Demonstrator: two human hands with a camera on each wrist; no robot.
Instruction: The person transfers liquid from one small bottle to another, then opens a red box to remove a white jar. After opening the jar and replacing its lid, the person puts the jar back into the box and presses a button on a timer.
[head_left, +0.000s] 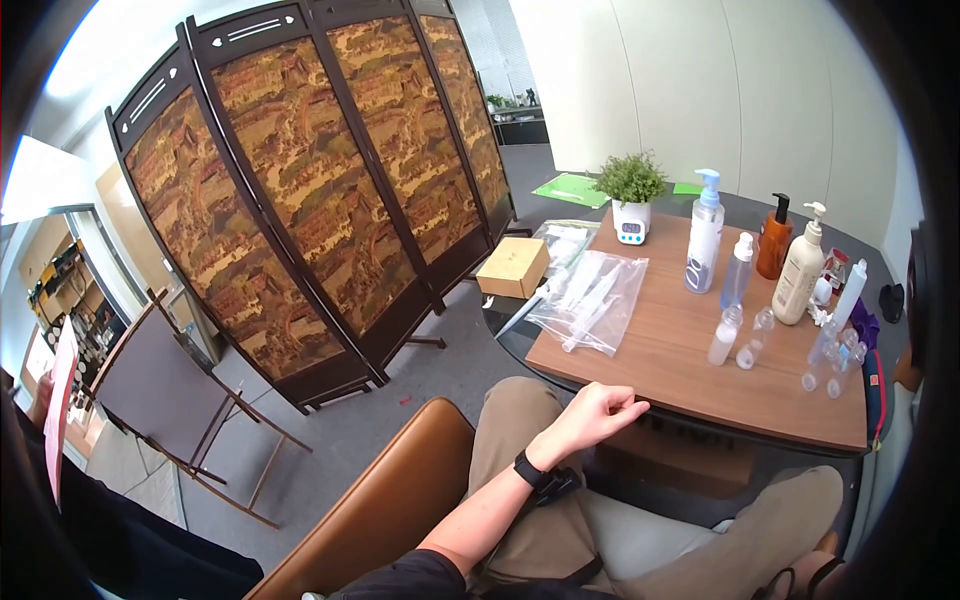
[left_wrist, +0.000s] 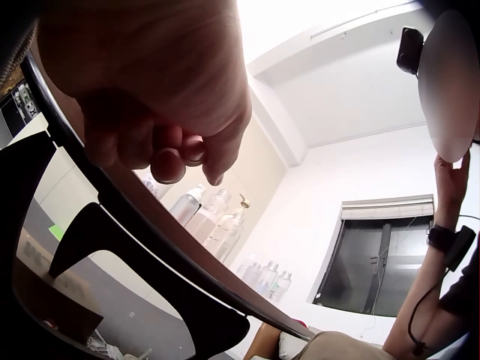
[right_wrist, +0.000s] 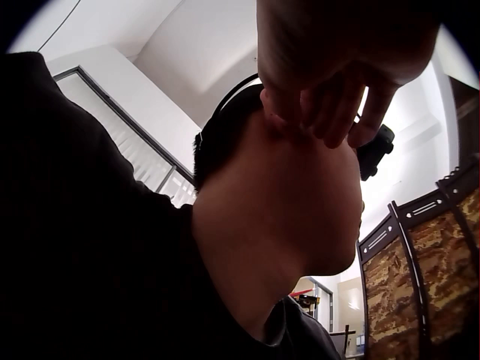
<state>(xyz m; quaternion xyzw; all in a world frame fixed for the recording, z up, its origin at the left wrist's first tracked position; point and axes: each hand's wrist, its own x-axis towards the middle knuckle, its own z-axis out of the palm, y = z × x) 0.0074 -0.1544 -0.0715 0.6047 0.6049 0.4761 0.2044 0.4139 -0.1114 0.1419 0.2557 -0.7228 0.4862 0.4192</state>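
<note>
In the head view my left hand (head_left: pixel 600 414) is at the front edge of the brown table board (head_left: pixel 690 385), palm down. Seen from the left wrist, that hand (left_wrist: pixel 161 97) has loosely curled fingers with nothing in them. My right hand (right_wrist: pixel 341 79) is raised beside the head in the right wrist view, its fingers bent loosely and touching the side of the face. The left wrist view shows the same raised right hand (left_wrist: pixel 452 184) at the right; the head view does not show it.
On the board are clear plastic bags (head_left: pixel 600 300), a potted plant (head_left: pixel 630 182), a blue-capped pump bottle (head_left: pixel 705 245), a cream pump bottle (head_left: pixel 798 275) and several small clear bottles. A cardboard box (head_left: pixel 512 267) stands at the left edge. Beyond are a folding screen (head_left: pixel 300 180) and a chair (head_left: pixel 165 375).
</note>
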